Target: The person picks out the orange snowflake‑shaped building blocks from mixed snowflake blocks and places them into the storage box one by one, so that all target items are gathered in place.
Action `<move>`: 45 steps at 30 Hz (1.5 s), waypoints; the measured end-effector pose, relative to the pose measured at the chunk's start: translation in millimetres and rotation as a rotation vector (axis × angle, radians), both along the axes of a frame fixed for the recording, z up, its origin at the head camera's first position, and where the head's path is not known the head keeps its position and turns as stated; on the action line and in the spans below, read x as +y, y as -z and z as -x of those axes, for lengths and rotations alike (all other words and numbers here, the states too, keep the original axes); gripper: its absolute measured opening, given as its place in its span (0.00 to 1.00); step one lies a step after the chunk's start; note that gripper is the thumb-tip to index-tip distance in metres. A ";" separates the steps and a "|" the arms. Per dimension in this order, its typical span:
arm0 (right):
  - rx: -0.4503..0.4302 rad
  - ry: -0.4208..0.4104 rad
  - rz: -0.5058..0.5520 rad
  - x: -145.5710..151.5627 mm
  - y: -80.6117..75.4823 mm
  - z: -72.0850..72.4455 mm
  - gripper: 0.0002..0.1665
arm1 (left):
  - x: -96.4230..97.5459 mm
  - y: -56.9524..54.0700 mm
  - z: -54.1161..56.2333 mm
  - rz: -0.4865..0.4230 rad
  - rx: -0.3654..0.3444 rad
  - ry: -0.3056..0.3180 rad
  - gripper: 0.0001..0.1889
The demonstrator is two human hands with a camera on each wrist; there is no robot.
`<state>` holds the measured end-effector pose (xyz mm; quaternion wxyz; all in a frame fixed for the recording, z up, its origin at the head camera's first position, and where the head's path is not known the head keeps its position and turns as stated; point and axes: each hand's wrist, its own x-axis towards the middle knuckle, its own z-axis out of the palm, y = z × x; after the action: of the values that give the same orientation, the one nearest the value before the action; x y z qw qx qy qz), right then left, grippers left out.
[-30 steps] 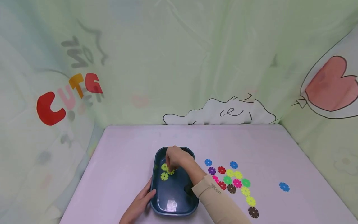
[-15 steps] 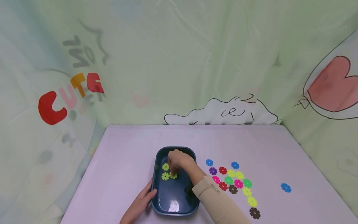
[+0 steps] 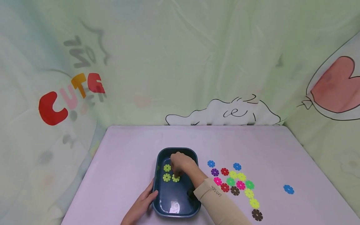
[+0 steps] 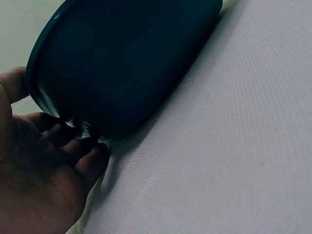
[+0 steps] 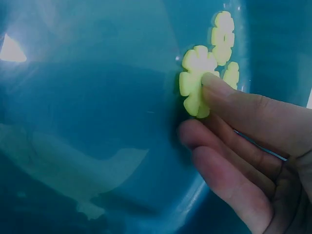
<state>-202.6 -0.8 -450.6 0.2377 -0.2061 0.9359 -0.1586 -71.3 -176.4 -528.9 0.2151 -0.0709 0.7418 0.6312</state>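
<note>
In the head view, a dark blue tray (image 3: 174,200) stands on the table with yellow flower-shaped plastic discs (image 3: 167,177) inside it. My left hand (image 3: 142,201) holds the tray's left side, its thumb at the rim and its fingers against the outer wall, as the left wrist view shows. Inside the tray, my right hand (image 3: 182,164) pinches one yellow flower disc (image 5: 195,78) low over the tray floor, the thumb lying on its face. The index fingertip is hidden behind that disc. Two more yellow discs (image 5: 223,39) show beyond it in the right wrist view.
Right of the tray, several loose flower discs (image 3: 230,181) in green, red, pink, yellow, purple, blue and brown lie on the pale table (image 3: 132,150). A blue disc (image 3: 288,189) lies apart at the far right. A printed curtain (image 3: 180,62) surrounds the table.
My right hand has shifted a little right and nearer with its yellow disc, which now sits beside the nearer left disc. My left hand keeps its hold on the tray.
</note>
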 end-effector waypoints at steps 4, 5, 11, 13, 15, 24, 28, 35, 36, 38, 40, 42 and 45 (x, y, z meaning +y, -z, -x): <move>0.006 0.010 0.005 1.3 0.3 0.5 0.12 | 0.5 -2.6 -0.8 0.022 -0.001 0.000 0.40; 0.009 0.012 0.006 1.6 -0.1 0.5 0.12 | 0.6 -3.1 -0.7 0.024 -0.002 0.000 0.40; 0.022 -0.006 0.003 2.4 -4.2 1.2 0.10 | 1.2 -3.9 0.1 0.024 -0.033 -0.004 0.41; 0.031 -0.017 0.011 2.8 -6.1 1.3 0.08 | 0.8 -3.1 0.2 0.022 -0.044 -0.008 0.42; 0.043 -0.032 0.019 3.1 -7.8 1.5 0.08 | 0.3 -2.2 0.2 0.018 -0.048 -0.008 0.42; 0.109 -0.087 0.021 5.1 -19.1 0.6 0.08 | 0.8 -2.2 0.8 0.009 -0.052 0.002 0.42; 0.175 -0.111 0.021 7.2 -27.5 -0.1 0.08 | 0.9 -1.5 0.4 0.019 -0.045 0.001 0.42; 0.255 -0.089 0.035 17.9 -46.8 -5.9 0.08 | 1.7 -0.9 -0.1 0.027 -0.037 -0.010 0.43; 0.259 -0.084 0.038 19.9 -49.1 -7.2 0.08 | 1.8 -1.0 -0.2 0.030 -0.034 -0.012 0.43; 0.265 -0.069 0.045 24.2 -52.3 -10.0 0.08 | 1.7 -0.7 -0.4 0.032 -0.028 -0.017 0.43; 0.274 -0.060 0.055 29.5 -55.0 -12.8 0.07 | 1.5 -0.6 -0.6 0.030 -0.032 -0.021 0.43; 0.277 -0.042 0.063 35.8 -58.4 -15.6 0.07 | 1.6 -0.5 -0.8 0.028 -0.033 -0.022 0.44; 0.288 -0.010 0.069 48.4 -63.1 -18.6 0.07 | 2.1 -0.5 -0.7 0.025 -0.039 -0.023 0.44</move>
<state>-184.0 47.6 -387.6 0.0944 -0.2397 0.9532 -0.1583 -70.6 -174.3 -528.4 0.2216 -0.0944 0.7444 0.6228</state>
